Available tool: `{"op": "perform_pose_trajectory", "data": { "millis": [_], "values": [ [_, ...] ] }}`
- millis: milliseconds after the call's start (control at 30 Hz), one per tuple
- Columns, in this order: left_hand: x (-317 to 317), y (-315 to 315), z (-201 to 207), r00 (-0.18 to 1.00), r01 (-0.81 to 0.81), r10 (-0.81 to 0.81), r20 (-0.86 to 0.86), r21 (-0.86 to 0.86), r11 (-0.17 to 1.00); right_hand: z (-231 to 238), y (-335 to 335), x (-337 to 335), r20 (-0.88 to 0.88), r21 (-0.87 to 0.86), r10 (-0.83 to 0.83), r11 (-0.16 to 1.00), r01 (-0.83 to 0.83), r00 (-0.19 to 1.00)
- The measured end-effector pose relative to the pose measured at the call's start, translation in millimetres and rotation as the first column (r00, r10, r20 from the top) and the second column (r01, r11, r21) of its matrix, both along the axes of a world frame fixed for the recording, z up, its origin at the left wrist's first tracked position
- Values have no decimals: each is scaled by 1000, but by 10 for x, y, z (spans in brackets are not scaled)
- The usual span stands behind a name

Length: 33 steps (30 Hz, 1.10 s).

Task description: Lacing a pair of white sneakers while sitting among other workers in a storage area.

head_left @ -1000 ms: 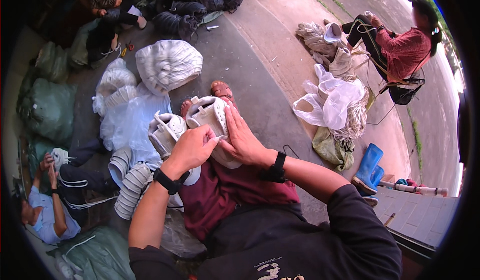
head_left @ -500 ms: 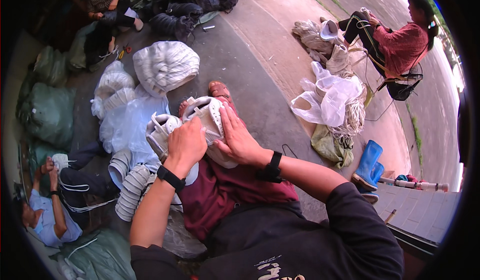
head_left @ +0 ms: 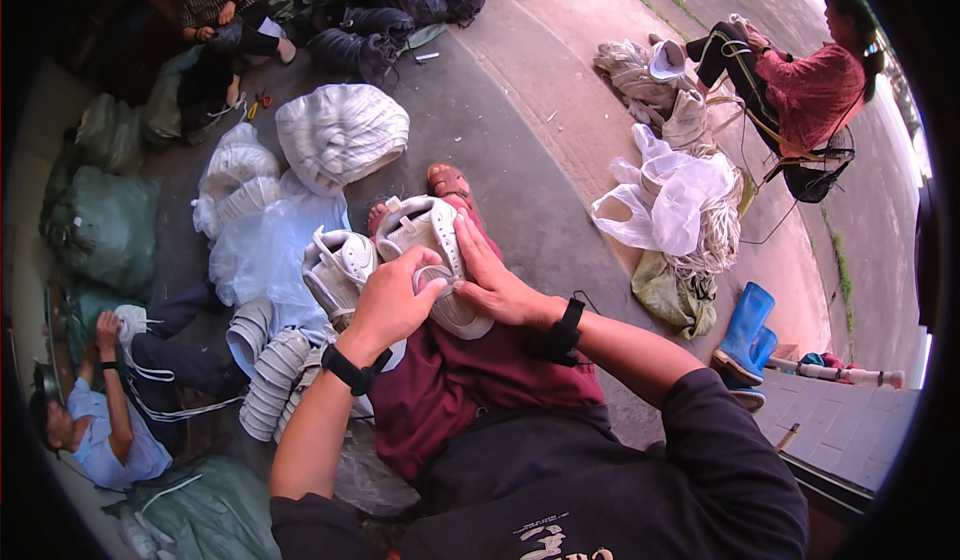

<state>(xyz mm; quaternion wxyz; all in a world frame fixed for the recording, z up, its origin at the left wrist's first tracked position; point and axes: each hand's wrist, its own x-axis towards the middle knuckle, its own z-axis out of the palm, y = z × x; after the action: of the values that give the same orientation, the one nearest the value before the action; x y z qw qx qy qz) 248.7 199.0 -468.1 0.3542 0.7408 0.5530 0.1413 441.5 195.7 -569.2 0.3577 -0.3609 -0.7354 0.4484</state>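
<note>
A white-and-grey sneaker (head_left: 416, 225) rests across my thighs, its opening turned away from me. Over its front part, my left hand (head_left: 388, 295) pinches what looks like a pale shoelace (head_left: 430, 272) between thumb and forefinger. My right hand (head_left: 490, 275) holds the same shoe from the right, its fingers laid long against the eyelet side and its thumb near the toe. A second similar sneaker (head_left: 338, 258) lies just left of it, partly behind my left hand. Where the lace runs under my fingers is hidden.
A white bundle (head_left: 343, 138) and clear plastic bags (head_left: 265, 250) lie ahead to the left. Grey stacked shoe pieces (head_left: 275, 385) sit by my left arm. Laces with a white bag (head_left: 680, 200) and blue boots (head_left: 745, 335) are at right. Co-workers sit left and right.
My left hand has opened its curled grip into a pinch and moved toward the toe, where a pale lace now shows. My right hand stays against the shoe. The whole view has shifted slightly.
</note>
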Motion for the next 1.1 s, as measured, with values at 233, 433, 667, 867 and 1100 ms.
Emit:
{"op": "perform_pose_trajectory", "data": {
  "millis": [233, 433, 667, 867, 1100],
  "values": [
    [126, -31, -220, 997, -64, 68, -20, 164, 984, -20, 35, 26, -98, -24, 24, 999, -26, 995],
    [185, -43, -140, 991, -90, 108, -81, 196, 977, -47, 69, 102, -95, -25, 22, 999, -25, 995],
    [-163, -13, 171, 959, 33, 6, -282, 132, 991, -12, 82, 133, -72, -12, 3, 1000, -4, 997],
    [-532, -69, 737, 879, -67, 143, -455, 180, 981, 70, 56, 149, -52, -24, -14, 1000, 12, 999],
    [-878, -228, 1083, 835, -248, 525, -162, 742, 623, 165, -30, 109, -27, -20, -3, 1000, 2, 1000]
  ]
}}
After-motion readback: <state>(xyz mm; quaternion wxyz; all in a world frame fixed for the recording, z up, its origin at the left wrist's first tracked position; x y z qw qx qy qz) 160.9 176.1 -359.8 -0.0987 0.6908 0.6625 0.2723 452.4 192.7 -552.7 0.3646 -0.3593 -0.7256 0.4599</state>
